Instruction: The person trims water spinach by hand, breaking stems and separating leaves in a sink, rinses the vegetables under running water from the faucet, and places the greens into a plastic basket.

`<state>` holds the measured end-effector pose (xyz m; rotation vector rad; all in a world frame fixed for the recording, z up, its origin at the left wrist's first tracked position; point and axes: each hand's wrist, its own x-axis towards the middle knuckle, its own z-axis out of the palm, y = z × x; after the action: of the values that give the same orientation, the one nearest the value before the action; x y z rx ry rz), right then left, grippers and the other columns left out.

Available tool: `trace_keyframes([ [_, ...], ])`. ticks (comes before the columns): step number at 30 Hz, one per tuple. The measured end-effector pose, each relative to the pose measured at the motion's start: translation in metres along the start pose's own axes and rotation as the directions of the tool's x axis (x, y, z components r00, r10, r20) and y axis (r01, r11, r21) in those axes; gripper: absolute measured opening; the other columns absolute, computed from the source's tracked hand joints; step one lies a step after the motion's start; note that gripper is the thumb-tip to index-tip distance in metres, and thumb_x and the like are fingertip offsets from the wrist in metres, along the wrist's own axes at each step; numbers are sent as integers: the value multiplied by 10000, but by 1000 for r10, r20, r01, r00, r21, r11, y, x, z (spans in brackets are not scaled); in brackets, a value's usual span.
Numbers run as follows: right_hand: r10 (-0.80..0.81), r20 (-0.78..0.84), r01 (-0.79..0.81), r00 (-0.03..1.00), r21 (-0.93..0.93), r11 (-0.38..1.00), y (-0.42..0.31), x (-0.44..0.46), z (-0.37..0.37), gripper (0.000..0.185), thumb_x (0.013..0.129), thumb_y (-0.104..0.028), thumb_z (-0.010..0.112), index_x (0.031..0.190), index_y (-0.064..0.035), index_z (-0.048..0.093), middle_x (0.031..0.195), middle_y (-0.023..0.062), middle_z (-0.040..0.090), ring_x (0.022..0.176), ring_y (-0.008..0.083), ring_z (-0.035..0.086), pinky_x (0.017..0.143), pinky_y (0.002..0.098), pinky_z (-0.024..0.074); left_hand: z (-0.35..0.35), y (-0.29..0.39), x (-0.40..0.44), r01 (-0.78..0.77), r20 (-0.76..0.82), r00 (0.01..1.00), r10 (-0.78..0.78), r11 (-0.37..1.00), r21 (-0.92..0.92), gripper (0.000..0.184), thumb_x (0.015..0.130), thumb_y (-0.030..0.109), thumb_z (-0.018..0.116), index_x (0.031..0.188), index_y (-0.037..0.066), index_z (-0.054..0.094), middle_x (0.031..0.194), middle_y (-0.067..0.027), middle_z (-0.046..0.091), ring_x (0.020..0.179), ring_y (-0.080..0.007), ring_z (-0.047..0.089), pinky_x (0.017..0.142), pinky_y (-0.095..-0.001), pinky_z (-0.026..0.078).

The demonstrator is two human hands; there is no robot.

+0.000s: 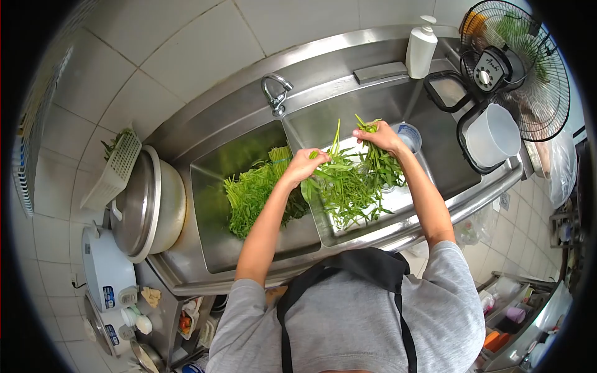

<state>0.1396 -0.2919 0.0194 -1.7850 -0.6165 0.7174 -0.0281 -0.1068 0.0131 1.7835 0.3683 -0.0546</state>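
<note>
Over the right basin of the steel sink (457, 168), my left hand (305, 166) has its fingers closed on some leafy greens near the divider. My right hand (382, 138), farther right, grips a bunch of green stems (380, 160) whose leaves hang down. Below and between both hands lie loose leafy greens (345, 199) in the right basin. A large heap of greens (252, 199) fills part of the left basin, with a tied bundle of stems at its top. The hands are apart from each other.
A faucet (277, 94) stands behind the divider. At the back right are a white pump bottle (421, 48), a fan (516, 68) and a white container (492, 138). On the left sit a large lidded pot (168, 202) and a pale basket (118, 168). A blue-white cup (409, 138) is in the right basin.
</note>
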Motion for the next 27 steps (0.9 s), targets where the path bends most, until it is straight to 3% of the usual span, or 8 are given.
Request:
trace_keyframes([
  [1,7,30,-8,1000,60,998,-5,-2,-1,316,704,-332,709,712,-26,629,629,13,586,547,69,489,490,232,389,-1,7,-5,80,20,997,-80,997,-23,216,768,249,587,838,48,623,777,10,612,729,-67,523,629,-222,417],
  [4,-9,95,-11,995,208,978,-16,-7,6,292,720,-320,698,682,-43,615,611,-3,563,522,55,457,465,222,363,3,31,-15,207,94,974,-207,978,16,210,781,238,582,850,44,623,787,4,616,739,-72,529,669,-221,417],
  [10,-65,139,35,988,208,977,-35,-8,11,246,729,-272,693,681,-43,615,620,-5,570,528,61,462,463,221,356,12,19,-8,-18,157,988,5,997,76,176,802,198,585,841,28,611,877,-22,615,793,-91,534,766,-249,424],
  [17,-47,166,19,985,164,986,-42,-13,15,225,736,-247,689,723,-30,629,657,15,600,586,73,503,527,227,393,18,24,-4,-50,92,994,54,998,-42,202,801,195,572,883,17,621,888,-63,645,853,-95,567,795,-238,417],
  [20,-81,178,47,981,185,982,-43,-17,16,238,741,-247,685,764,-17,628,680,28,614,616,80,522,572,227,414,21,30,-9,22,6,1000,-22,999,-35,194,800,189,525,836,20,612,828,-44,637,725,-92,545,702,-241,422],
  [23,-106,126,83,986,175,981,-39,-17,18,265,750,-253,676,805,1,625,702,40,624,656,88,539,620,231,433,22,-4,6,26,-242,967,-83,973,-229,192,787,191,483,783,30,590,670,-5,570,584,-92,442,578,-240,370],
  [26,-102,66,89,993,173,981,-32,-15,14,293,771,-266,657,842,15,617,731,45,631,687,94,549,657,238,443,19,-37,4,116,-325,903,-280,888,-445,200,784,207,463,758,38,566,628,15,479,555,-96,345,526,-242,300],
  [27,-99,87,80,991,201,976,-29,-15,11,303,778,-270,650,858,20,613,748,45,633,691,95,549,670,241,445,20,-42,0,104,-376,888,-265,912,-397,203,819,211,435,807,45,552,680,0,476,600,-108,397,544,-243,326],
])
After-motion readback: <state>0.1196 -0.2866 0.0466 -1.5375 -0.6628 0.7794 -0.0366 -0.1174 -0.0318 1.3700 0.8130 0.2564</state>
